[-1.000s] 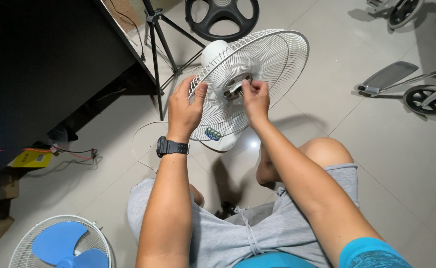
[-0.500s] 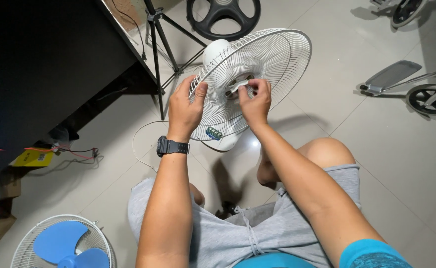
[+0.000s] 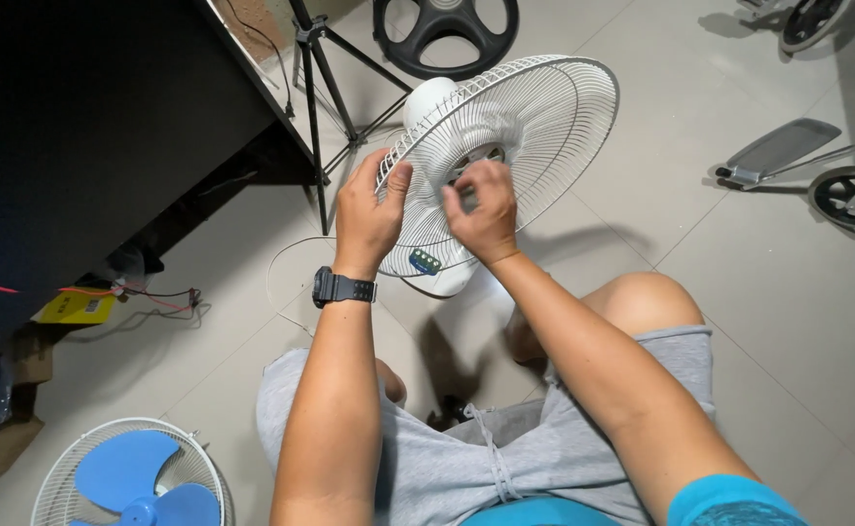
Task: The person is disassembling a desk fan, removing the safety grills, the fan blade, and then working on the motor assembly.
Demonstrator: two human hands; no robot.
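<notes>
1. Since a second ago, the right hand (image 3: 484, 209) is sitting curled more tightly over the middle of the white fan guard (image 3: 544, 117); before, its fingers were poking up at the hub, now the knuckles are bunched over it. The left hand is staying put on the rim.
2. That right hand is closing its fingers (image 3: 466, 190) around something small at the centre of the guard, right by the hub opening. I can't tell what exactly they're pinching, the hand is covering it.
3. The left hand (image 3: 367, 214), with a black wristwatch (image 3: 342, 288) on it, is gripping the guard's left edge, thumb (image 3: 400, 180) pressing on the front of the wires and the other fingers wrapping behind.
4. The guard is tilting up toward the person, in front of both hands, with the white motor housing (image 3: 429, 99) sticking out behind it. It's standing above the bent knee (image 3: 642, 297).
5. Person's sitting on a pale tiled floor (image 3: 759, 282) in grey shorts (image 3: 505, 458).
6. Around them: a black tripod (image 3: 322, 88) and a dark desk (image 3: 96, 127) to the left, a black round base (image 3: 447, 34) up top, a second fan with blue blades (image 3: 130, 482) bottom left, a white cable (image 3: 286, 282) looping across the tiles, and some wheeled gear (image 3: 841, 190) at the right.
</notes>
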